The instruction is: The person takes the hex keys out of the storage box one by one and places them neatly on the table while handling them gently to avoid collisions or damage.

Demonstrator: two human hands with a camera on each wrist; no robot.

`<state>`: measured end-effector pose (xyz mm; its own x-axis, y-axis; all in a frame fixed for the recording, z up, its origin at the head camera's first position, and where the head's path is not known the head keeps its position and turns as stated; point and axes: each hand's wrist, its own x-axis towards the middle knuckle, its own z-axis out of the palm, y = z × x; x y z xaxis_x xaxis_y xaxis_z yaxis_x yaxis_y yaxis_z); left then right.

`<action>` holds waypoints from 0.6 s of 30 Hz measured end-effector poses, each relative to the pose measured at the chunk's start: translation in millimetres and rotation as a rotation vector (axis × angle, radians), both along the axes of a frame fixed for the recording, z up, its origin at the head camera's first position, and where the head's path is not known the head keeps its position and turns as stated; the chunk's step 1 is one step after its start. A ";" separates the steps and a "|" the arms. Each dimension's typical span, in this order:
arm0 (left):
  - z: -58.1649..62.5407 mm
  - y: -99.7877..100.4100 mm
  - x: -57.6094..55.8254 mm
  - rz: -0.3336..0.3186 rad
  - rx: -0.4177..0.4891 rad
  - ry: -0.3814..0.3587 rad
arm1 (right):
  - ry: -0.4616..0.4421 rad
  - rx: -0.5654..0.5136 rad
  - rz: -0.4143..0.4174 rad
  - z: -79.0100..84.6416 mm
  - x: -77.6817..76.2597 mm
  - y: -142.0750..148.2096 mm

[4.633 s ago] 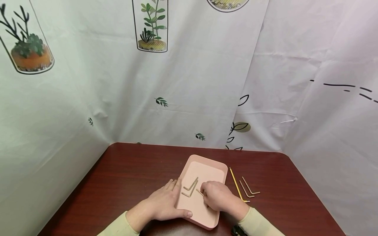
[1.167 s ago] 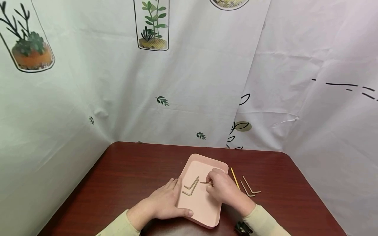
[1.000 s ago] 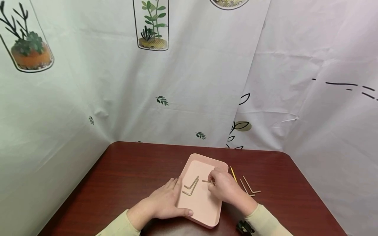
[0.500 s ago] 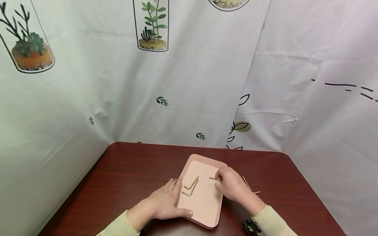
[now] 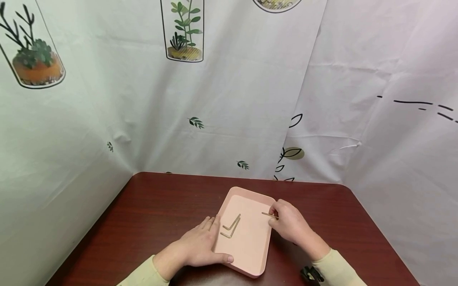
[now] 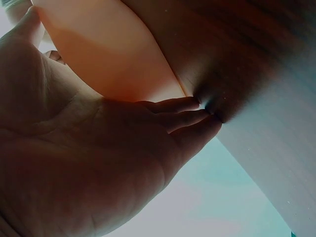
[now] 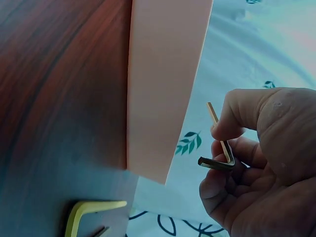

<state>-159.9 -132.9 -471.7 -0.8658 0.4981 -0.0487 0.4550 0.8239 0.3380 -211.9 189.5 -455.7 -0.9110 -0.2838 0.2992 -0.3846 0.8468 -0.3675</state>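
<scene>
My left hand (image 5: 200,242) rests flat along the near left edge of the pink tray (image 5: 247,242), thumb on the near rim, other fingers straight against the side. My right hand (image 5: 291,224) pinches a brass-coloured L-shaped Allen key (image 5: 267,214) over the tray's right rim. In the right wrist view, this key's short arm (image 7: 216,164) sticks out between thumb and fingers. Two similar bent Allen keys, an upper one (image 5: 226,228) and a lower one (image 5: 225,235), lie in the left half of the tray.
On the table (image 5: 171,202), right of the tray, a yellow L-shaped key (image 7: 81,210) and the tip of another key (image 7: 102,231) show in the right wrist view; my right hand hides them from the head camera. White patterned cloth (image 5: 232,99) surrounds the table.
My right hand, low in the tray at first, has carried the pinched Allen key up and rightward to the rim, covering the keys outside. My left hand and the tray stay put.
</scene>
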 end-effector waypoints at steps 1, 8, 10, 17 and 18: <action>0.1 0.1 0.0 0.000 0.000 -0.001 | 0.001 0.003 -0.004 0.3 0.2 1.8; 0.9 0.2 0.5 -0.002 -0.004 -0.003 | 0.006 0.003 -0.025 1.6 0.3 12.8; 1.0 0.1 0.6 -0.003 -0.006 0.000 | 0.002 0.001 -0.034 1.9 0.1 15.4; 0.0 0.1 0.6 -0.011 0.000 0.003 | -0.001 0.001 -0.063 0.4 -1.9 25.4; 0.0 0.1 0.7 -0.011 -0.001 0.003 | 0.000 0.000 -0.068 0.2 -2.4 27.0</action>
